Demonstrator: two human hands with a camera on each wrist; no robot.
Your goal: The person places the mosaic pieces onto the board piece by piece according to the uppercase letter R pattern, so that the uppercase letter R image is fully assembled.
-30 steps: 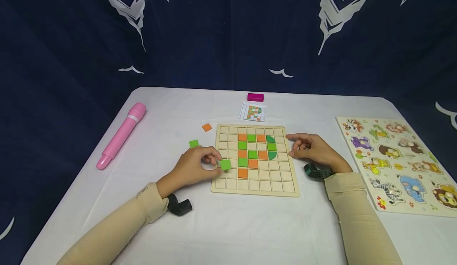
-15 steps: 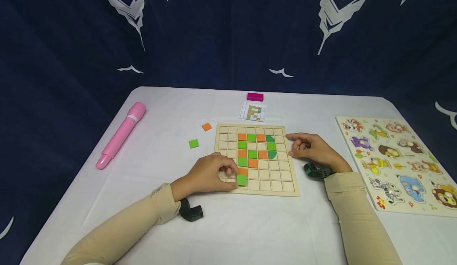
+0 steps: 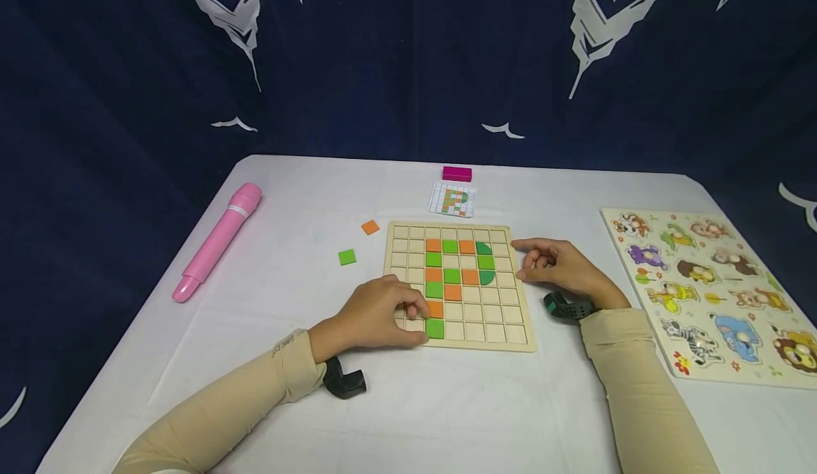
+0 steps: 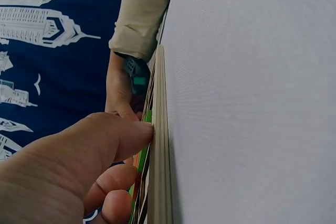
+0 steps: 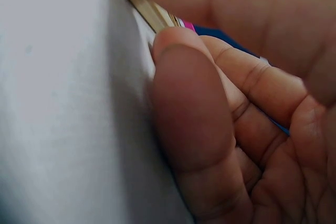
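A wooden grid board [image 3: 480, 330] lies on the table, with orange, light green and dark green pieces in its cells. In the bottom row a light green square tile [image 3: 435, 328] lies flat in a cell. Beside that tile's left edge is my left hand [image 3: 383, 312], thumb and forefinger tips touching or very close to it. In the left wrist view the thumb [image 4: 128, 137] rests at the board's edge by the green piece. My right hand [image 3: 562, 268] touches the board's right edge with its forefinger and thumb, other fingers loosely bent.
A loose green tile [image 3: 347, 257] and an orange tile [image 3: 370, 227] lie left of the board. Behind it are a pattern card [image 3: 452, 199] and a magenta block [image 3: 457, 174]. A pink microphone-shaped object [image 3: 217, 243] lies left, an animal puzzle board [image 3: 708, 289] right.
My left hand has carried the green tile from the board's left side to the bottom row, where it now lies flat in a cell. The right hand has stayed at the board's edge.
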